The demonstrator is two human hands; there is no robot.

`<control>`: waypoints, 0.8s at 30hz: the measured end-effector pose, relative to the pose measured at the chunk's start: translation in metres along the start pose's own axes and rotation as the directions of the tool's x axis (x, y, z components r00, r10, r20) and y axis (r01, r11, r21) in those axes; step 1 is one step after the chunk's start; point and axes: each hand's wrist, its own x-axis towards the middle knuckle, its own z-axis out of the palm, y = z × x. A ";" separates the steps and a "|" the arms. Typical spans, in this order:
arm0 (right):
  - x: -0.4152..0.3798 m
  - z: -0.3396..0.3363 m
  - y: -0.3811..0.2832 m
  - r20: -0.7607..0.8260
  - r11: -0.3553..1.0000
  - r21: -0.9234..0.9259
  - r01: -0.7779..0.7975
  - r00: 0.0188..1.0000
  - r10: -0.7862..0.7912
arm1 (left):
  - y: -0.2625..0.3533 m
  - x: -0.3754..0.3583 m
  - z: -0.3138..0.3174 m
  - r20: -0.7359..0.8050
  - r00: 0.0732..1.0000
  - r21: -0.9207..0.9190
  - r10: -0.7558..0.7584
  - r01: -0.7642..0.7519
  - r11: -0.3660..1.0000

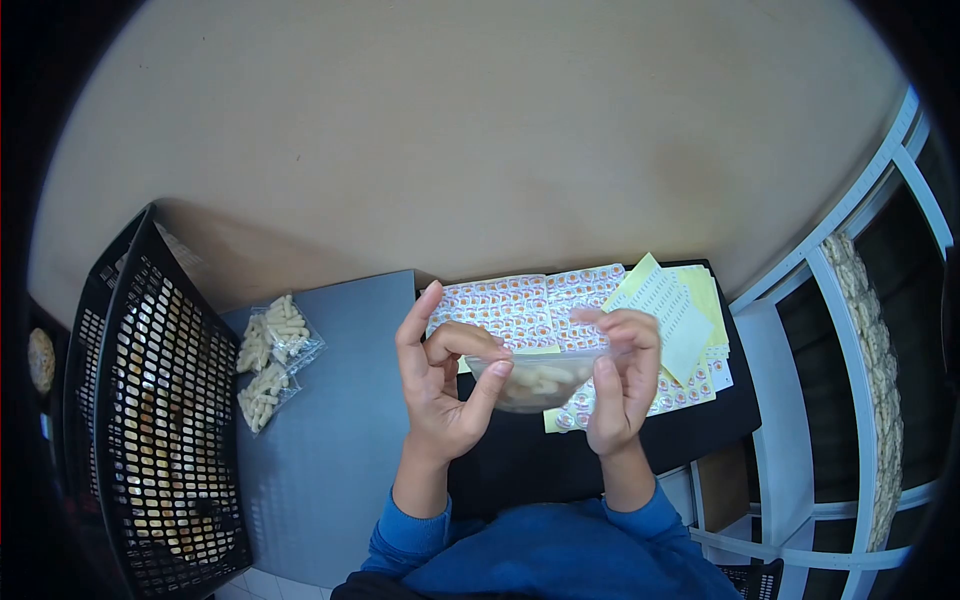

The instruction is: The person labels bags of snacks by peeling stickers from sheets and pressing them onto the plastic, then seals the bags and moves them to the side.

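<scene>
A small clear plastic bag (543, 386) with pale, stick-like pieces inside is stretched between my hands over the black surface. My left hand (445, 380) pinches its upper left corner between thumb and fingers, the index finger raised. At the bag's right end, my right hand (625, 380) grips the edge with the thumb in front and the fingers curled behind. Behind the bag lie sheets of round stickers (490, 308), printed with small orange designs. Yellow backing sheets (650, 285) overlap them on the right.
Filled clear bags (280, 330) of pale pieces lie on the grey tabletop (340, 450) to the left. A tall black perforated crate (175, 430) stands at the far left, with contents showing through. White shelving (790, 420) is on the right, and a beige wall (480, 140) rises behind.
</scene>
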 end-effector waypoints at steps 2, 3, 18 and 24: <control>0.011 0.003 -0.020 0.017 0.966 -0.224 0.132 0.991 -0.132 | -0.001 0.001 -0.002 0.015 1.000 0.040 0.023 -0.023 0.999; 0.015 0.004 -0.033 0.184 0.796 -0.558 0.236 0.970 -0.158 | -0.001 0.001 -0.002 0.034 0.998 0.078 0.043 -0.046 0.996; 0.013 0.004 -0.026 0.357 0.618 -0.708 0.343 0.928 -0.106 | 0.001 0.003 -0.006 0.143 0.986 0.091 0.088 -0.102 0.991; 0.013 0.010 -0.028 0.337 0.681 -0.677 0.279 0.940 -0.050 | -0.001 0.002 -0.007 0.123 0.989 0.120 0.085 -0.100 0.988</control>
